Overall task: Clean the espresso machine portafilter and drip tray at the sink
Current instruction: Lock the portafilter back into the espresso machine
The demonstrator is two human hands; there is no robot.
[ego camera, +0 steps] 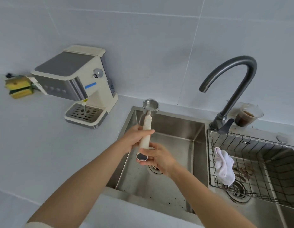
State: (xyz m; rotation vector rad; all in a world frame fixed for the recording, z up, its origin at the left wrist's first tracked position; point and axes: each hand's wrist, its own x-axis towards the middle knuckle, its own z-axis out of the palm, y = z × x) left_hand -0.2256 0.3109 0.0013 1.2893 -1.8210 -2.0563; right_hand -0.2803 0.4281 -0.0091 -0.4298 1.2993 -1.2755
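Over the left sink basin (179, 129) I hold the portafilter (147, 127), its cream handle pointing toward me and its steel basket up at the far rim. My left hand (134, 139) grips the middle of the handle. My right hand (156, 157) holds the handle's near end between thumb and fingers. The basket looks empty and shiny. The cream espresso machine (75, 81) stands on the counter to the left, its slotted drip tray (85, 113) still seated at its base. No water runs from the dark faucet (232, 83).
A wire rack (258, 162) sits in the right basin with a white cloth (224, 167) draped over its edge and brown residue below. A plastic cup of dark liquid (245, 118) stands behind the faucet. Yellow-green sponges (18, 88) lie left of the machine.
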